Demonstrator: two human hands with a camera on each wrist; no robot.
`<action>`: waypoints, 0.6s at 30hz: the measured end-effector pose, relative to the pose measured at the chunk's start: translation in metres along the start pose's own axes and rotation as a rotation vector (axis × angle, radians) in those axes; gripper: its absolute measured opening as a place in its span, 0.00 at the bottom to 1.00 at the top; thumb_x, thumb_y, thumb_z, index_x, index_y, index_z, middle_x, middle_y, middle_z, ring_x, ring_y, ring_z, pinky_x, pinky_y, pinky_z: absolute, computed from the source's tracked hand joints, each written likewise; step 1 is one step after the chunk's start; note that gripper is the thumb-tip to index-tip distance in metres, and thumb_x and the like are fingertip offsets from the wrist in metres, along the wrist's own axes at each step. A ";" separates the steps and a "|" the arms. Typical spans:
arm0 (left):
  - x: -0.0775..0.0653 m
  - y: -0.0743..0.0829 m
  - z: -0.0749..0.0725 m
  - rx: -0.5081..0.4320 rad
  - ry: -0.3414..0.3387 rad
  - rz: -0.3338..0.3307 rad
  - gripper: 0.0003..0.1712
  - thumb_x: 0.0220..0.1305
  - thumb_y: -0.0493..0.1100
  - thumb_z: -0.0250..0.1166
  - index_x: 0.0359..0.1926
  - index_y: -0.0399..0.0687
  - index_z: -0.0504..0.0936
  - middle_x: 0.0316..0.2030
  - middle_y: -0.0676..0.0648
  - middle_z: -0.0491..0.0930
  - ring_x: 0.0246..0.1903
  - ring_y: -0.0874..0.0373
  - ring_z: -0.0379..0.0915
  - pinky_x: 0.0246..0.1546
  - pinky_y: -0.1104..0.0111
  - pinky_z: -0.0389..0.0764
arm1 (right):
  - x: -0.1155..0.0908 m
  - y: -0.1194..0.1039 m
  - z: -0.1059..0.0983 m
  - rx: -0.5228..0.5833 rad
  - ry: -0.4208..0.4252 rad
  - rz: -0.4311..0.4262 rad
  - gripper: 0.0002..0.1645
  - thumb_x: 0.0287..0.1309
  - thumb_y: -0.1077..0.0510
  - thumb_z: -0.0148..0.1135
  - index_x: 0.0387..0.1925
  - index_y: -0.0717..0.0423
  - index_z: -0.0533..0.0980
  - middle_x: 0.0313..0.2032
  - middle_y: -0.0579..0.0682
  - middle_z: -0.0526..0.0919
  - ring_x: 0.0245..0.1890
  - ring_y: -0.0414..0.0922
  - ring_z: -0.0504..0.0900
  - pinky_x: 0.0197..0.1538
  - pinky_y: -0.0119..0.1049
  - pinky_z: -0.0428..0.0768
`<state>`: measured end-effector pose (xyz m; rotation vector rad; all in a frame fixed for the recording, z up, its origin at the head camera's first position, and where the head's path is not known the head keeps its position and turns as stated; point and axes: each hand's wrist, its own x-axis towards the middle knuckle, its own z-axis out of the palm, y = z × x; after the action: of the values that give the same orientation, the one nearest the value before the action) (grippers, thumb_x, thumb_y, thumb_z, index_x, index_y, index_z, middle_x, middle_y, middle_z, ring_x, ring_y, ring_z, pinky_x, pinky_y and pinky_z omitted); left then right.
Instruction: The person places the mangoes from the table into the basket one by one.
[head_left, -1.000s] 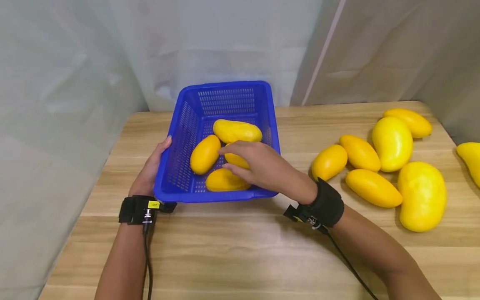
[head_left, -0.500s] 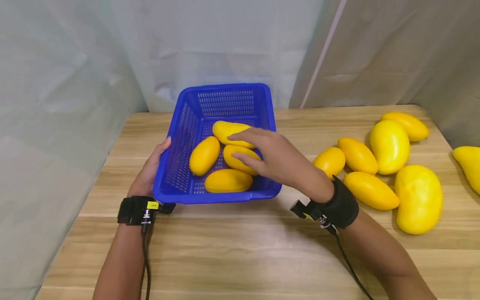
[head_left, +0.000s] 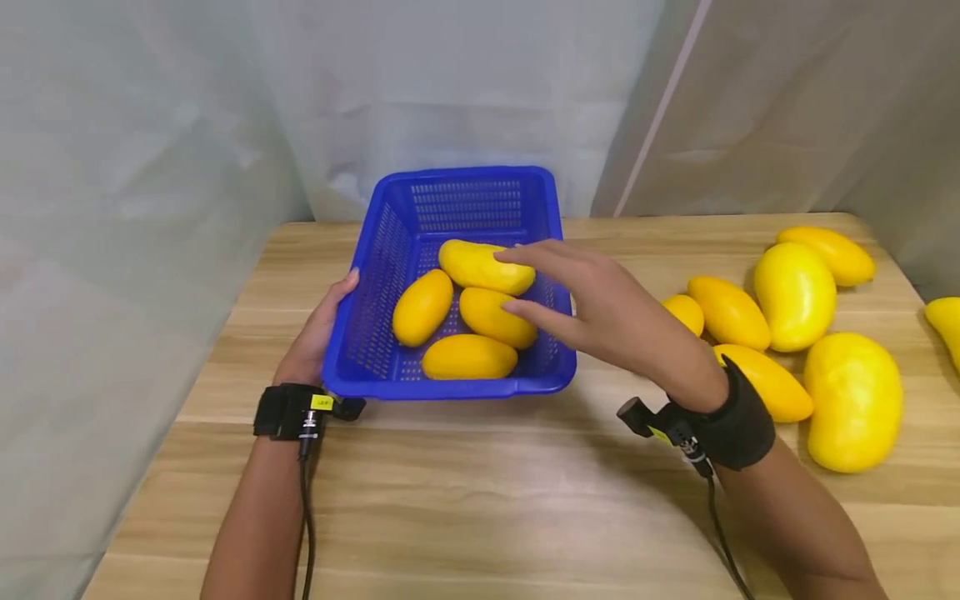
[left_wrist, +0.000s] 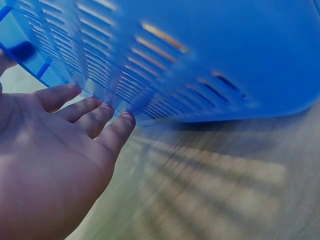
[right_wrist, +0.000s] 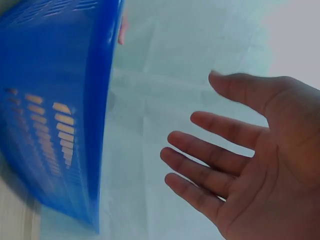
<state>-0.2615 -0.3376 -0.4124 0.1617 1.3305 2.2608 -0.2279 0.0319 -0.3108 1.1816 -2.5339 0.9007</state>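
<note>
A blue slotted plastic basket (head_left: 442,389) is tilted toward me, with its shadow on the wood below in the left wrist view. My left hand (head_left: 311,342) holds its left side, thumb at the rim and fingertips against the slotted wall (left_wrist: 115,65). Inside lie several yellow mangoes: a paler long one (head_left: 480,265) at the back, one (head_left: 423,308) to the left, one (head_left: 497,317) in the middle and one (head_left: 469,357) in front. Over the right rim hovers my right hand (head_left: 607,304), fingers spread, nothing in its palm (right_wrist: 280,180).
More mangoes lie in a group on the wooden table (head_left: 480,508) to the right, including a large one (head_left: 855,404) and a round one (head_left: 795,296). Another mango (head_left: 948,325) is cut off at the right edge. A pale curtain (head_left: 465,83) hangs behind the table.
My right hand has drawn back up and right from the mangoes in the basket, uncovering the middle and front ones. The left hand keeps its hold on the basket.
</note>
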 end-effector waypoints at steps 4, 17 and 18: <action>0.001 0.001 0.002 0.027 0.016 0.002 0.37 0.79 0.61 0.45 0.80 0.54 0.48 0.57 0.46 0.73 0.48 0.55 0.76 0.49 0.63 0.82 | -0.012 0.005 -0.010 -0.008 -0.045 0.043 0.34 0.66 0.46 0.66 0.70 0.49 0.71 0.66 0.47 0.75 0.69 0.47 0.70 0.68 0.48 0.70; -0.005 0.011 0.005 0.119 0.087 -0.029 0.37 0.77 0.65 0.46 0.80 0.60 0.51 0.62 0.46 0.67 0.54 0.55 0.72 0.55 0.61 0.78 | -0.056 0.047 -0.034 -0.048 -0.151 0.290 0.44 0.66 0.38 0.64 0.77 0.33 0.57 0.75 0.45 0.60 0.75 0.53 0.58 0.68 0.64 0.62; -0.006 0.012 0.004 0.113 0.088 -0.030 0.37 0.77 0.65 0.46 0.80 0.60 0.51 0.62 0.46 0.67 0.53 0.55 0.72 0.54 0.61 0.78 | -0.058 0.051 -0.033 -0.044 -0.159 0.295 0.45 0.65 0.38 0.65 0.78 0.33 0.56 0.76 0.47 0.59 0.75 0.54 0.57 0.68 0.64 0.61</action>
<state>-0.2587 -0.3420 -0.3995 0.0811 1.4980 2.1906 -0.2301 0.1133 -0.3309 0.9147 -2.8949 0.8349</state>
